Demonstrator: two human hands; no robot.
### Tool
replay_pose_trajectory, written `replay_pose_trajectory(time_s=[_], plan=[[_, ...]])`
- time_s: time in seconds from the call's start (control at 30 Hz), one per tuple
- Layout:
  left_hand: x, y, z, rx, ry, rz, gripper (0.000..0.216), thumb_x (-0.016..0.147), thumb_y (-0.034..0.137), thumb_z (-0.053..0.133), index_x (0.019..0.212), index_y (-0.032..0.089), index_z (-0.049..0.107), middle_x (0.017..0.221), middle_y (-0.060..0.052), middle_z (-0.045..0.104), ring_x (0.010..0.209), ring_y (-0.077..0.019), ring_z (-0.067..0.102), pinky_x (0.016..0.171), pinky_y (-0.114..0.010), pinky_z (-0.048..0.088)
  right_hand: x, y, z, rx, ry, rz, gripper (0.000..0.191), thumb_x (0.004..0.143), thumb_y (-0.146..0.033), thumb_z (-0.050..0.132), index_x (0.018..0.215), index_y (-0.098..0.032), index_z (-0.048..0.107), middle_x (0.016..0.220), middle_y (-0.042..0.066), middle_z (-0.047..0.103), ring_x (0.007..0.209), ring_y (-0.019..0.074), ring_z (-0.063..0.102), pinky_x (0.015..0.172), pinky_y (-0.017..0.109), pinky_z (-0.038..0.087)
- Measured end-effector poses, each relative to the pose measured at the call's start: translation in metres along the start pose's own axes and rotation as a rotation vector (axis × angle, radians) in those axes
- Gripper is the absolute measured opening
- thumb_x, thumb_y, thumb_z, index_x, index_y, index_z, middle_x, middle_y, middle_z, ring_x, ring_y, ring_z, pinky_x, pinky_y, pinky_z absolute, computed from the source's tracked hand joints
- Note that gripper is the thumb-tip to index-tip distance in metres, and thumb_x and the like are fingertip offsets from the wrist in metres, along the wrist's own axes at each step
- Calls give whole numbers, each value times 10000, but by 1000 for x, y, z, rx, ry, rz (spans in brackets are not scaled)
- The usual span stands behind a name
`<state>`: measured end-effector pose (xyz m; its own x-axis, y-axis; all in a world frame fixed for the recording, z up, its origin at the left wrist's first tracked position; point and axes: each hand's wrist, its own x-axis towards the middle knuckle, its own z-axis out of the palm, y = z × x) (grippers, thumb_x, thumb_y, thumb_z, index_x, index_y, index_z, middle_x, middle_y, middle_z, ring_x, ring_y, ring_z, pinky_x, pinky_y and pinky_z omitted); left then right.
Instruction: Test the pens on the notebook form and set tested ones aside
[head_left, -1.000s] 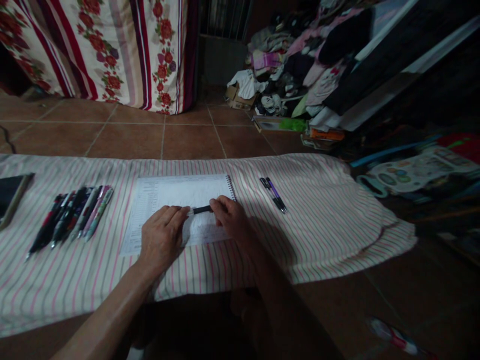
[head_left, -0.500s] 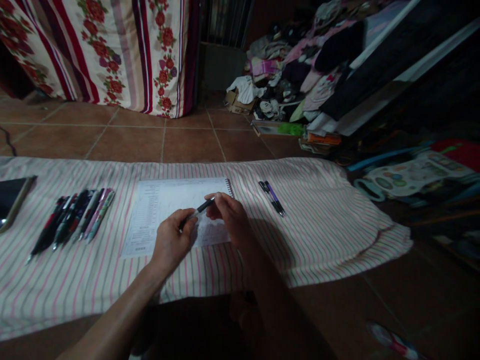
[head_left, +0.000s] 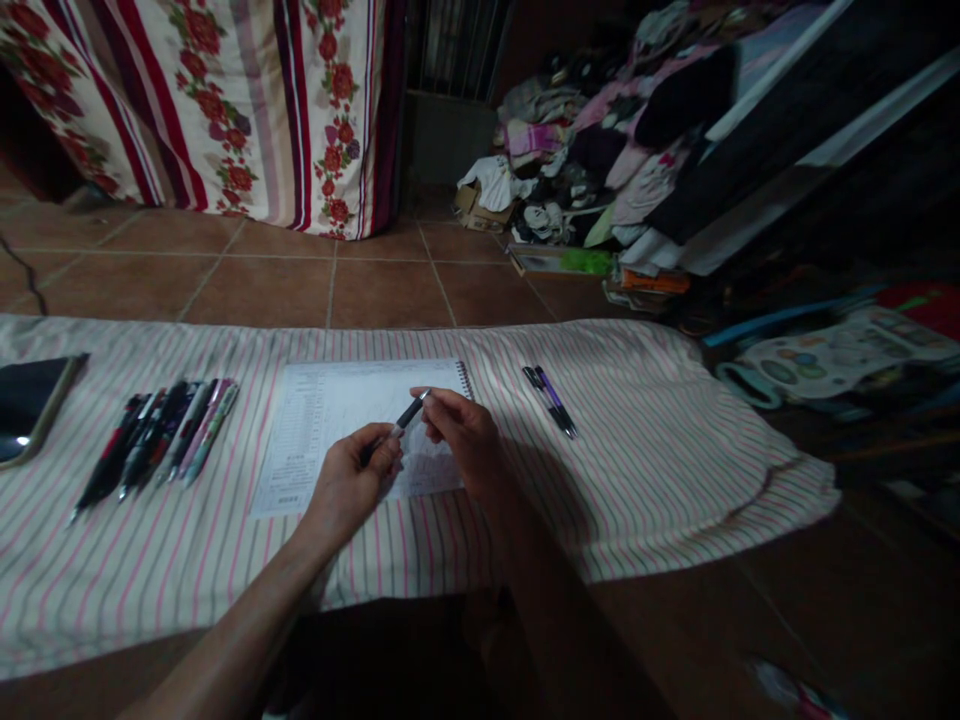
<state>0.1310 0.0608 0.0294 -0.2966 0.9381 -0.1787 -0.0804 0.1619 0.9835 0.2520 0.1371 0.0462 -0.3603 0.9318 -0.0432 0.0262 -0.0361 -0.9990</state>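
My left hand (head_left: 358, 465) is closed around the rear of a dark pen (head_left: 409, 414), which slants up to the right. At its silvery tip, the fingers of my right hand (head_left: 461, 430) pinch together. Both hands hover over a spiral notebook (head_left: 337, 395) with a printed sheet on top. To the right of the notebook lie a black pen (head_left: 546, 395) and a purple-and-black pen (head_left: 559, 403), side by side. A row of several pens (head_left: 154, 440) rests to the left.
A striped cloth (head_left: 660, 450) covers the table. At its left edge lies a dark tablet-like device (head_left: 34, 405). Beyond is a tiled floor (head_left: 277, 275) with a floral curtain (head_left: 262, 110) and a heap of clothes (head_left: 585, 150).
The view has shifted slightly, so everything sits a little further right and lower. Both hands remain on the pen, which tilts a bit more steeply.
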Motion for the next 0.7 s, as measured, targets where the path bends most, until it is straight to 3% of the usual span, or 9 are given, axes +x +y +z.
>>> replay_pose_trajectory(time_s=[0.43, 0.7], plan=[[-4, 10, -3, -73, -223, -34, 230, 764, 367, 568, 807, 144, 605, 558, 9, 553, 524, -95, 467, 551, -255, 376, -3, -4, 3, 99, -47, 36, 393, 735, -448, 586, 988, -163, 678, 518, -62, 386, 499, 79, 351, 497, 231, 284], [-3, 7, -2, -54, -144, -37, 275, 722, 385, 600, 832, 135, 623, 566, 9, 555, 545, -101, 491, 553, -249, 376, -4, -6, 4, 60, 19, 14, 340, 716, -419, 609, 919, -166, 711, 500, -55, 372, 509, 85, 330, 494, 233, 277]])
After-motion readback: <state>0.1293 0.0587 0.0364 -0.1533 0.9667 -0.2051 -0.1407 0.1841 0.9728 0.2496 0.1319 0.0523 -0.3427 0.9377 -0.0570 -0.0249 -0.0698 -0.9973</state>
